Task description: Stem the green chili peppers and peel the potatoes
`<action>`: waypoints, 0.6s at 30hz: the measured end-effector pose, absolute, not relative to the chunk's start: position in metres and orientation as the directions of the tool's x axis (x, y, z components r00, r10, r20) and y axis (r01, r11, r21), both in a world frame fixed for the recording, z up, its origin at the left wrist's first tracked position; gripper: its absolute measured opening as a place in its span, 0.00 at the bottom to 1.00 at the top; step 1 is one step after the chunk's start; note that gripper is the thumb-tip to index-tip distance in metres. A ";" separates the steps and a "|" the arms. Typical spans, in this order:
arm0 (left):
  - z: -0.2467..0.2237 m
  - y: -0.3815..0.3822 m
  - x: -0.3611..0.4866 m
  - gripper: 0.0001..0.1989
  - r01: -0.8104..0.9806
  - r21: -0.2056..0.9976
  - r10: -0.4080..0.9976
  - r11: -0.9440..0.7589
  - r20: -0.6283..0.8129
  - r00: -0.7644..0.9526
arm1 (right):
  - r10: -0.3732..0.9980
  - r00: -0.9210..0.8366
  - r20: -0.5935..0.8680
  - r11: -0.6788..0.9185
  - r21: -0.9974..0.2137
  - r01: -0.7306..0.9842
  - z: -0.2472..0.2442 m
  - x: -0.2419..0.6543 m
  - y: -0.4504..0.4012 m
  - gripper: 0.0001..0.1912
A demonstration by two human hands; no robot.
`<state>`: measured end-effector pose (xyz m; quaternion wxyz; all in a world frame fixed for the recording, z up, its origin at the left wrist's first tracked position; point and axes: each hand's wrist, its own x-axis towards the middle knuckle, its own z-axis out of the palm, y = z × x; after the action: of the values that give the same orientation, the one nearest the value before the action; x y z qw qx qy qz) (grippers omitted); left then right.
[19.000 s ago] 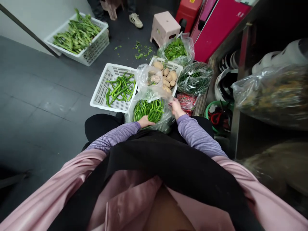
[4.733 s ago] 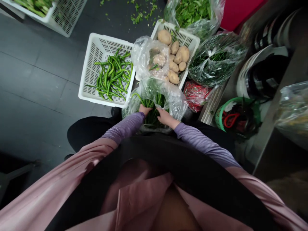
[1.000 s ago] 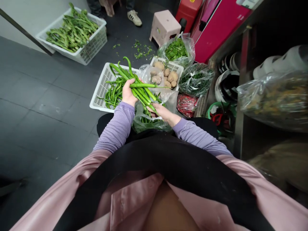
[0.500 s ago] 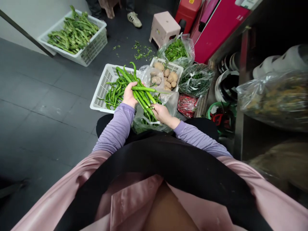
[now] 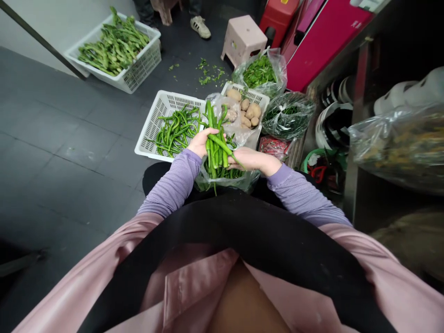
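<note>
A bunch of long green chili peppers (image 5: 215, 150) lies between my two hands, over an open clear plastic bag (image 5: 248, 182) that holds more of them. My left hand (image 5: 201, 142) is closed around the bunch from the left, its thumb across the top. From the right, my right hand (image 5: 249, 158) cups the lower part of the bunch, palm turned up, its fingertips hidden under the peppers. One pepper lies slantwise over the others toward the right palm. Just left of the hands, a white plastic basket (image 5: 147, 134) holds loose green chili peppers.
Potatoes (image 5: 253, 111) sit in a smaller white basket beyond my hands. Bagged leafy greens (image 5: 260, 71), dark greens (image 5: 286, 115) and red chilies (image 5: 274, 145) lie to the right. A crate of green stalks (image 5: 142, 69) stands far left, near another person's shoe (image 5: 200, 27). A pink stool (image 5: 243, 39) stands behind.
The bunch has swung from slanting to nearly upright and shifted right with my left hand. My right hand has moved right and turned from pinching the pepper ends to cupping them palm up.
</note>
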<state>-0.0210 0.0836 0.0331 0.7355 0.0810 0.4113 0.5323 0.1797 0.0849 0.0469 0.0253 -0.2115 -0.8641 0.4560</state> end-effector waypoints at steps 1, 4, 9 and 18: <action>0.033 0.085 -0.022 0.10 -0.705 0.555 0.834 0.442 -0.543 0.096 | 0.415 -0.898 -0.144 0.493 -0.794 0.356 0.049 0.180 0.088 0.04; 0.037 0.094 -0.035 0.09 -0.722 0.577 0.828 0.382 -0.560 -0.009 | 0.547 -0.816 -0.187 0.288 -0.873 0.393 0.044 0.184 0.085 0.11; 0.040 0.105 -0.055 0.06 -0.798 0.578 0.821 0.171 -0.532 -0.209 | 0.473 -0.738 -0.481 -0.137 -0.868 0.477 0.002 0.182 0.045 0.12; 0.039 0.101 -0.046 0.18 -0.671 0.724 0.736 -0.159 -0.366 -0.570 | 0.722 -0.473 -0.505 -0.505 -0.852 0.140 -0.020 0.170 0.038 0.19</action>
<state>-0.0458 0.1009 0.0395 0.4625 0.0358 0.4547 0.7603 0.1700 0.0381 -0.0200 0.1999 -0.4727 -0.4558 0.7272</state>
